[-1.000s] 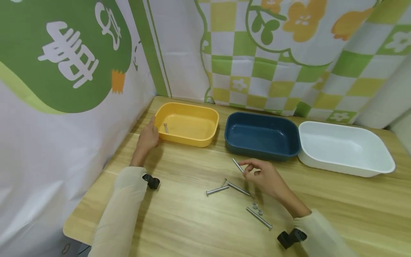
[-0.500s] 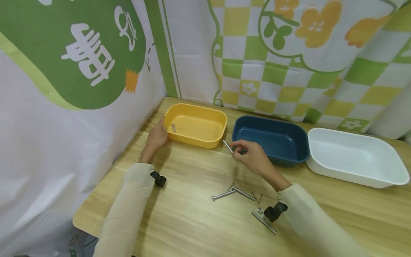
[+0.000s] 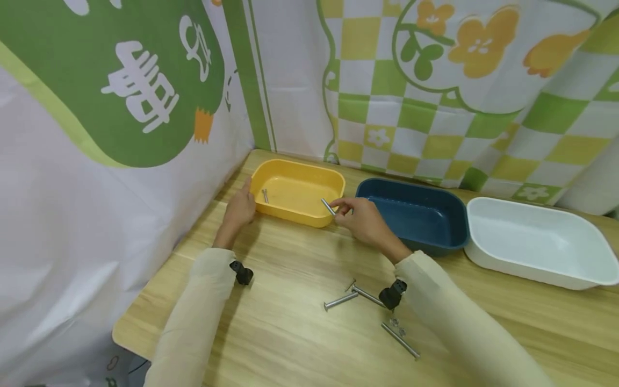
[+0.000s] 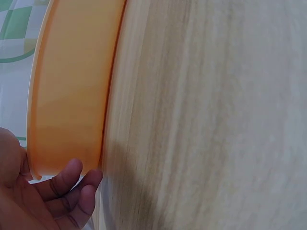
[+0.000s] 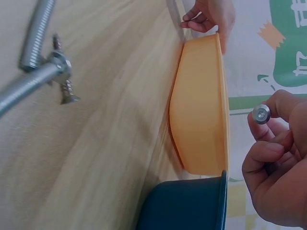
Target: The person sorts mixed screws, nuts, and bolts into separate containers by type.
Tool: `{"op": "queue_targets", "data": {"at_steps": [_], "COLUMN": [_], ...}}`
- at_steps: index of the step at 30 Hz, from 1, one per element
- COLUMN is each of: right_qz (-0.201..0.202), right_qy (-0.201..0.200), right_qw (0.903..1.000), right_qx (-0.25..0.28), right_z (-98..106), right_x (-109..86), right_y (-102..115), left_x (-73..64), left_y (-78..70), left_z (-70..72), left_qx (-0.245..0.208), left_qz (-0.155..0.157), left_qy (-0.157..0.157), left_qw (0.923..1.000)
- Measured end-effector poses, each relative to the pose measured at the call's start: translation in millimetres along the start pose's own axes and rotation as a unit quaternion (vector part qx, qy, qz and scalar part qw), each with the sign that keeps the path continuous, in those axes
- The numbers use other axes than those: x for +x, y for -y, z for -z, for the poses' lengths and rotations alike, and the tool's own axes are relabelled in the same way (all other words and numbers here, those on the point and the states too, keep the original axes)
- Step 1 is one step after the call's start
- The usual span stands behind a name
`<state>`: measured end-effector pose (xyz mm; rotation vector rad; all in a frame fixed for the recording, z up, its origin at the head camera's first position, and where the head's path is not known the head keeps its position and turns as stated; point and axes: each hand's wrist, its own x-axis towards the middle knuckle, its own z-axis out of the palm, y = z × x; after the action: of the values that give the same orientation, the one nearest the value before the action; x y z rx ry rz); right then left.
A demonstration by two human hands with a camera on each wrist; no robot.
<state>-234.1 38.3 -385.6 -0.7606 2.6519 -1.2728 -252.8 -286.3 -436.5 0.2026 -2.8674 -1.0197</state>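
Right hand: thumb and index fingertip are clamped on a steel bolt, the remaining fingers curled below it. The bolt slants up and leftward out of the fingertips; in the head view it crosses the near right corner of the yellow bin, and the right-wrist view shows it above the rim, its round, recessed end toward the camera.

Left hand: fingers relaxed and loosely bent, touching the outside of the yellow bin at its left end. To the right of these fingers, inside the bin, lies a smaller bolt.

Just right of the pinching fingers stands the blue bin, its near left part covered by the right hand. Farther right from the same fingers, beside the blue bin, is the white bin.

On the wooden table, nearer the wearer than the right fingers, two bolts meet end to end in a wide angle, a small screw at their junction. Farther from the fingers, toward the lower right, lies another bolt; between it and the pair are small ring-like pieces, too indistinct to identify surely. Beyond both hands hangs a patterned cloth.
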Motion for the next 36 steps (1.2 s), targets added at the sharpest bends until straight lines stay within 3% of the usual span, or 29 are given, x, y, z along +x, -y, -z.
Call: {"op": "queue_targets", "data": {"at_steps": [13, 36], "right_qz": [0.002, 0.026], "right_qy": [0.016, 0.006], "right_qw": [0.9992, 0.9964], "right_qx": [-0.037, -0.081], "right_z": [-18.0, -33.0], "right_x": [28.7, 55.1], "right_y": [1.6, 1.2], "left_x": [-0.2, -0.8], "left_y": [3.3, 2.8], "left_z": [0.0, -2.2], "left_qx": [-0.007, -0.005], "left_qz": [0.006, 0.011], "left_qy": [-0.009, -0.022], "left_qw": [0.9999, 0.9997]}}
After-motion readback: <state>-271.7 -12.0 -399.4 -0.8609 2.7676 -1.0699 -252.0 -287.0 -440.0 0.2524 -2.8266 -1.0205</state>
